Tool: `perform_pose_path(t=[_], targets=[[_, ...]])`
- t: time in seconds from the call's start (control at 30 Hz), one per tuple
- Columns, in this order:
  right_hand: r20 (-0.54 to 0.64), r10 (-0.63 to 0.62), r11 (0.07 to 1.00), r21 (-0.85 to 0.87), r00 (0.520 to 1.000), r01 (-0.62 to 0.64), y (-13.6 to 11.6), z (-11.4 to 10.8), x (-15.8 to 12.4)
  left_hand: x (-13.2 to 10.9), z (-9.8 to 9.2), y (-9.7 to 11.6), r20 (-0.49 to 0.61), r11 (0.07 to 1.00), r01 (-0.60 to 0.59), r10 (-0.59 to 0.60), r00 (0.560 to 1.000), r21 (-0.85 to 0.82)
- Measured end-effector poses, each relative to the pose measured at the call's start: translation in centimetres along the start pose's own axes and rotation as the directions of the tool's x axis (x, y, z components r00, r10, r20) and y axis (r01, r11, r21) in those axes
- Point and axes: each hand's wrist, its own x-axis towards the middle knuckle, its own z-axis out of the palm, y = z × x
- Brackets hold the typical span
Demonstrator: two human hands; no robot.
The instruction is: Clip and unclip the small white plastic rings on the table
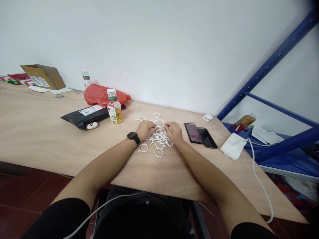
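Head view: both hands rest on a heap of white rings near the middle of the tabletop. The left hand, a black watch on its wrist, and the right hand curl down with their fingertips meeting over the heap's far side. Whether they pinch a ring there I cannot tell. A few loose rings lie just beyond and before the heap. To the left stand a bottle, a black parcel and a red bag. To the right lie two phones, then a white charger at the tabletop's edge.
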Motion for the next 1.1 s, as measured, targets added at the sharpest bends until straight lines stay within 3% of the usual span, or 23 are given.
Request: perform_pose_path(t=[0.17,0.37,0.5,0.67,0.77,0.87,0.97,1.1], targets=[[-0.1,0.17,0.983,0.082,0.98,-0.163,0.5,0.1,0.1,0.0,0.2,-0.4,-0.148,0.994,0.084,-0.093,0.985,-0.067],[-0.145,0.368,0.91,0.258,0.918,-0.324,1.9,0.4,0.4,0.0,0.4,-0.7,-0.252,0.982,0.159,-0.18,0.951,-0.102],[-0.143,0.385,0.898,0.285,0.912,-0.334,2.3,0.4,0.5,0.1,0.5,-1.4,-0.269,0.947,0.314,-0.319,0.909,-0.062],[-0.08,0.298,0.932,0.238,0.951,-0.272,1.9,0.3,0.4,0.2,0.5,-2.3,-0.172,0.88,0.474,-0.464,0.869,0.018],[-0.041,0.193,0.972,0.144,0.98,-0.185,1.5,0.4,0.2,0.0,0.5,-2.1,-0.228,0.931,0.364,-0.362,0.904,-0.036],[-0.007,0.067,0.995,0.077,0.998,-0.066,1.0,0.5,0.1,-0.1,0.7,-1.3,-0.283,0.99,0.116,-0.133,0.95,-0.077],[0.019,-0.042,0.997,0.069,0.999,0.041,0.5,0.6,0.0,-0.3,0.9,-0.4,-0.285,0.992,-0.103,0.08,0.955,-0.066],[0.03,-0.124,0.988,0.094,0.992,0.121,-0.1,0.6,0.0,-0.3,1.2,0.2,-0.249,0.976,-0.214,0.202,0.947,-0.023]])
